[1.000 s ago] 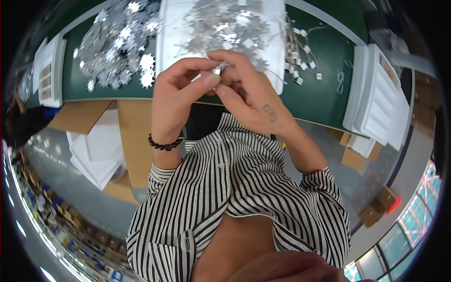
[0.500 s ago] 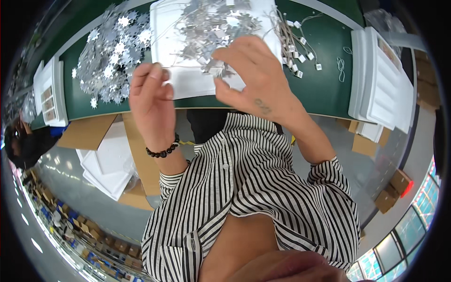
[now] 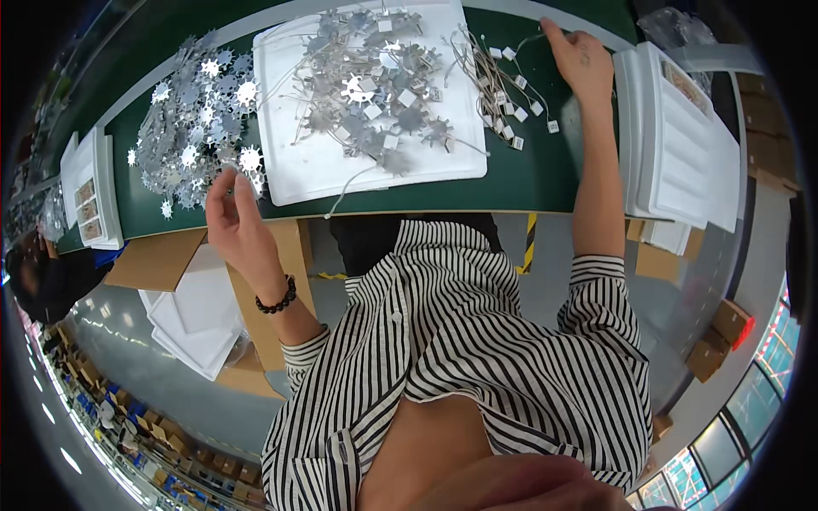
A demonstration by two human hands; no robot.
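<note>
My left hand (image 3: 236, 223) is at the near edge of a heap of silver snowflake-shaped metal pieces (image 3: 183, 128). Its fingers are curled in with the thumb beside them; whatever is between the tips is too small to make out. Stretched out to the far right, my right hand (image 3: 581, 66) pinches the thin end of a cord from a bunch of grey cords with small white square tags (image 3: 503, 98). Between the two hands, a white foam tray (image 3: 290, 175) bears many silver pieces with cords and tags; one cord (image 3: 348, 189) hangs over its near edge.
The green table (image 3: 528, 192) has white foam trays (image 3: 682, 162) stacked at its right end and more trays (image 3: 89, 200) at its left. Below the table stands an open cardboard box (image 3: 162, 260) beside white foam sheets (image 3: 192, 315). Another person (image 3: 55, 272) is at the far left.
Both hands have come apart from over the tray. My left hand moved down and left to the silver heap; my right reached out right to the corded tags. A corded piece now lies at the tray's near edge.
</note>
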